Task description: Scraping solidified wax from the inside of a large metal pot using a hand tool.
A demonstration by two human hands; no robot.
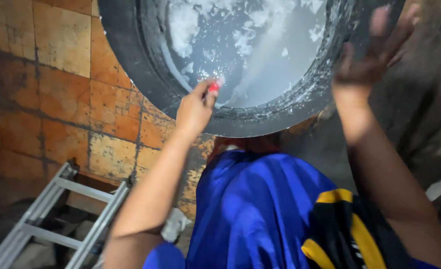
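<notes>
Orange worn floor tiles [66, 94] and a metal ladder [56, 219] lie below; my left hand [195, 107] pinches a small red object [214, 87] against the sudsy black tyre [240, 65], right hand [370, 55] spread flat on its rim

I see a big round black metal basin [145, 74] tilted over the orange tiled floor [61, 94], with soapy white water [245, 45] and foam inside. My left hand [195, 107] sits at the basin's lower rim, its fingers pinched around a small red object [214, 86]. My right hand [370, 55] is spread open against the rim on the other side, blurred. Blue cloth [250, 209] with yellow and black trim covers my lap. A grey aluminium ladder [56, 214] lies on the floor at lower left.
</notes>
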